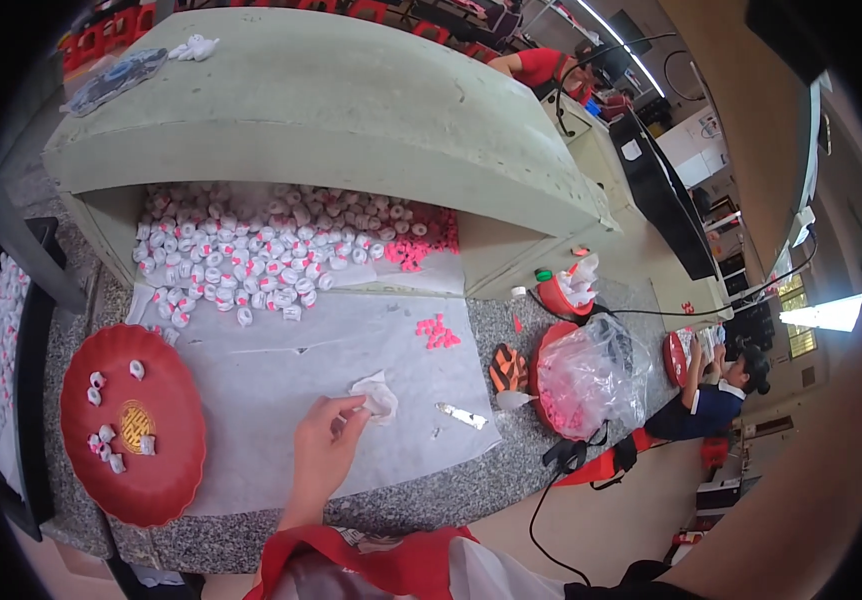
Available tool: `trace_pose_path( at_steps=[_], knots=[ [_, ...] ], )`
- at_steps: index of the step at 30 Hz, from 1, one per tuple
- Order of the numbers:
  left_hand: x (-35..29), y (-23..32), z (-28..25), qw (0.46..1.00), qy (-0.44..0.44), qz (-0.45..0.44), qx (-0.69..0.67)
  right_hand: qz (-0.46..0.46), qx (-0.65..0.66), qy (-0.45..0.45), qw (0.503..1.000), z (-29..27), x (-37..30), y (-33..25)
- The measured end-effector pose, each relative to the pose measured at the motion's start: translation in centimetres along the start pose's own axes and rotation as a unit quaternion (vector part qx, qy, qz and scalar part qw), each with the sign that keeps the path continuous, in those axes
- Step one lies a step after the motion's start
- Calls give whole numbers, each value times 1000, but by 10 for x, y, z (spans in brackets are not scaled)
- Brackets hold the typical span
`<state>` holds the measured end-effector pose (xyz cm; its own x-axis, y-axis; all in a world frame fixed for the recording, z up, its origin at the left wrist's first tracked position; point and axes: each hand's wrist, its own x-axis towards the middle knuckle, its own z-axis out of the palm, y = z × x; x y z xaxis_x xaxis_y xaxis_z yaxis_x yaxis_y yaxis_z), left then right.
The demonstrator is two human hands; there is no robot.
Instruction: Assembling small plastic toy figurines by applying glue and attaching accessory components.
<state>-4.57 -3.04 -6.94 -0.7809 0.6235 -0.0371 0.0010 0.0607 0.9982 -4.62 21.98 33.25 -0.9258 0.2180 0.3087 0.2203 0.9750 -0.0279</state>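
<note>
My left hand (326, 440) reaches over the white sheet on the bench, its thumb and fingers pinched at the edge of a crumpled white tissue (378, 396). Right of the tissue lies a narrow silvery-white strip (462, 415), perhaps a blade or tube. A small group of pink pieces (437, 332) rests on the sheet farther off. At the far right, a large blurred skin-toned shape (801, 480) looks like my raised right forearm; the hand itself is out of sight.
A red scalloped tray (191, 440) at the left holds several small white pieces. Many more (241, 250) fill the grey-green shelf box (321, 110). To the right stand a red bowl with a plastic bag (591, 370) and a dark cable (541, 500). A co-worker (711, 400) sits beyond.
</note>
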Motion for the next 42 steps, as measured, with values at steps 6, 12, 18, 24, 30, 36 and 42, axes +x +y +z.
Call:
trace_pose_path(
  at_steps=[6,12,18,24,30,36,42],
  knots=[
    [-1,-10,6,993,-31,-53,-101,46,-7,79,996,23,-29,6],
    [4,-26,6,978,-16,-70,-195,86,-28,173,981,34,-73,6],
    [0,-8,6,958,-28,-117,-262,133,76,92,984,81,-138,28],
    [-1,16,8,942,-130,-127,-283,260,74,-88,959,285,-220,178],
    [1,101,59,922,-237,-86,-295,355,-62,-250,899,340,-199,206],
    [19,112,110,852,-268,-134,-429,357,3,-220,908,339,-216,203],
    [18,108,117,909,-196,-92,-357,311,326,172,876,200,-250,99]
  ],
)
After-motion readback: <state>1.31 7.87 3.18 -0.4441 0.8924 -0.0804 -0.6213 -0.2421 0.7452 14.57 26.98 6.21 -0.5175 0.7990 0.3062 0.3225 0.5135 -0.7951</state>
